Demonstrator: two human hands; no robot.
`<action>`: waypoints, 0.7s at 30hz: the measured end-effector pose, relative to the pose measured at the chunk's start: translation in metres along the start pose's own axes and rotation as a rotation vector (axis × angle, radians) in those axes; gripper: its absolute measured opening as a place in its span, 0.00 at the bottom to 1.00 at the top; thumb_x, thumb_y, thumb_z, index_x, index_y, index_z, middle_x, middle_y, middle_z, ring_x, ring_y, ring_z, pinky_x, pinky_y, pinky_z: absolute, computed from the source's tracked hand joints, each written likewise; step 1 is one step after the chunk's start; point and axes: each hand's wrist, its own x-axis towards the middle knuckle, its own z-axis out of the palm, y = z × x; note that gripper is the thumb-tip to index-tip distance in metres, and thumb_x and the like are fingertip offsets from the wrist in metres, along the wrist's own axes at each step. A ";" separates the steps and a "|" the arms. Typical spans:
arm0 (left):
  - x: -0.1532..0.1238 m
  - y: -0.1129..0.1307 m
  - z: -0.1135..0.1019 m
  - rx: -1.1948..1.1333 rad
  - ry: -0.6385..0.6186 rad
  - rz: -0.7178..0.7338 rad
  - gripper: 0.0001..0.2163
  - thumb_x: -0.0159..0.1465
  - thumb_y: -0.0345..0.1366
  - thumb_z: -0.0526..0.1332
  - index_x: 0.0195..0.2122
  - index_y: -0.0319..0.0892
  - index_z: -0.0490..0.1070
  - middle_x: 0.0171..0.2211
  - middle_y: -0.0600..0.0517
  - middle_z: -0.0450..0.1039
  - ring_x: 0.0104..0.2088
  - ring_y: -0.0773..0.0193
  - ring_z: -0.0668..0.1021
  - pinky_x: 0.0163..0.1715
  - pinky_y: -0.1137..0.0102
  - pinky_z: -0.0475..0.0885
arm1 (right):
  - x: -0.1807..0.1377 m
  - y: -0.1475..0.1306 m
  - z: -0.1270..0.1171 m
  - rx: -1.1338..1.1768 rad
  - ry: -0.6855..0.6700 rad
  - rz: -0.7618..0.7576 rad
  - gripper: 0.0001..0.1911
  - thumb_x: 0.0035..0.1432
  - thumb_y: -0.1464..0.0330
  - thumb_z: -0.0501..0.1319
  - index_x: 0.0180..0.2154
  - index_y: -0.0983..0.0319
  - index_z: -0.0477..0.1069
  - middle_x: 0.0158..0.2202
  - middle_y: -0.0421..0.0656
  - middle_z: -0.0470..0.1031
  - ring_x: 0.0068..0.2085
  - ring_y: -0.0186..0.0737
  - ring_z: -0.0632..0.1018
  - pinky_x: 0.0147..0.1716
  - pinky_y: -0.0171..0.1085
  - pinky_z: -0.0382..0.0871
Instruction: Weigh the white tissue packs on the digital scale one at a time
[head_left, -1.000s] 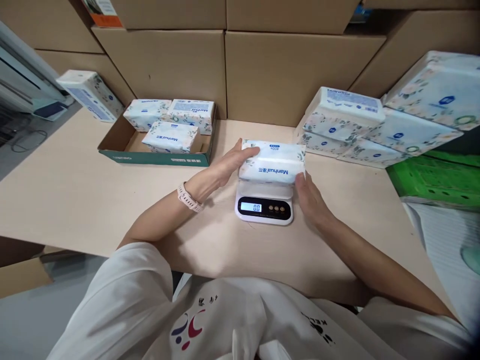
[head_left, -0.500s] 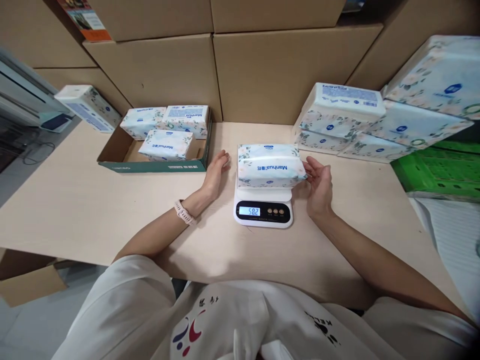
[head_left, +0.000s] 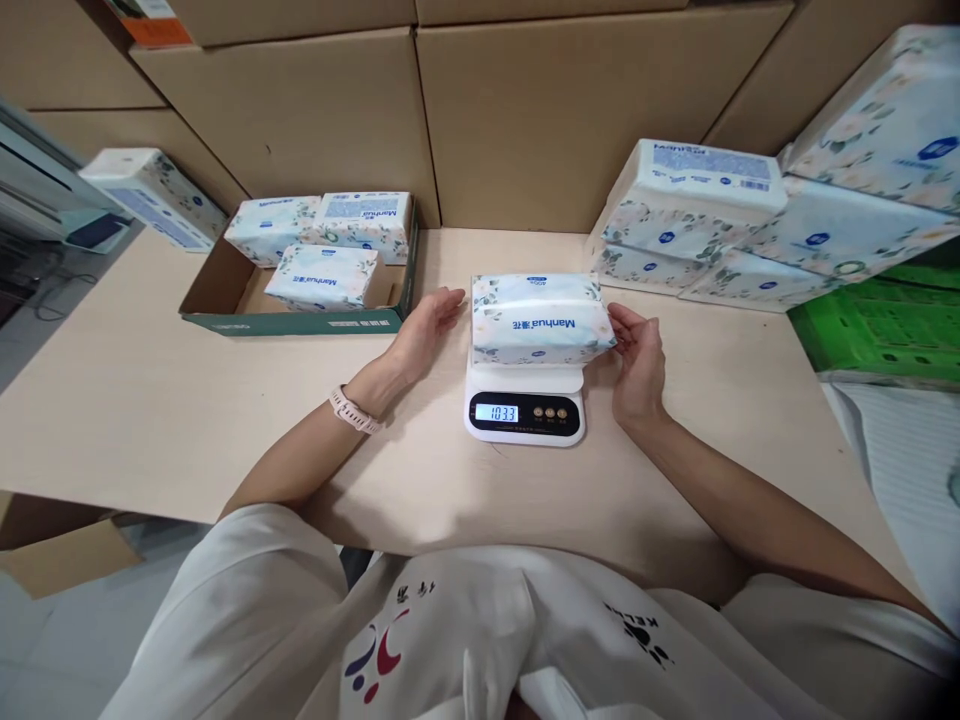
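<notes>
Lying between hands [head_left: 426, 328] [head_left: 640, 365]: tissue pack [head_left: 541, 322]

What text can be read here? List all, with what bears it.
"1033", decimal point unclear: lit display of the white plastic scale.
"Manhua漫花", "400": pale blue floral oblong pack on the scale.
"Manhua": similar packs in the green-fronted cardboard tray; right stack's top pack.
"KEL", rest unclear: white cloth shirt.
Too small or blurred: button labels, tray print, smaller pack print.
</notes>
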 end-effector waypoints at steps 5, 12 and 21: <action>-0.003 0.005 0.001 0.018 -0.058 -0.002 0.30 0.65 0.59 0.71 0.60 0.42 0.85 0.76 0.41 0.78 0.83 0.38 0.71 0.90 0.46 0.56 | 0.001 0.001 0.001 0.010 0.006 -0.004 0.43 0.73 0.28 0.55 0.60 0.54 0.85 0.59 0.47 0.88 0.66 0.56 0.85 0.77 0.64 0.71; -0.003 0.005 0.003 0.019 -0.082 0.032 0.24 0.65 0.57 0.74 0.53 0.43 0.86 0.71 0.41 0.83 0.81 0.37 0.73 0.90 0.44 0.56 | 0.001 0.004 -0.001 0.010 -0.033 -0.028 0.44 0.72 0.27 0.55 0.61 0.54 0.84 0.60 0.48 0.88 0.66 0.57 0.85 0.77 0.65 0.72; -0.002 0.006 -0.001 0.074 -0.115 0.038 0.25 0.66 0.55 0.77 0.57 0.45 0.86 0.67 0.41 0.84 0.80 0.36 0.72 0.86 0.42 0.61 | 0.000 0.004 -0.004 -0.043 -0.065 -0.066 0.44 0.72 0.27 0.54 0.62 0.52 0.84 0.63 0.48 0.87 0.68 0.58 0.84 0.76 0.66 0.73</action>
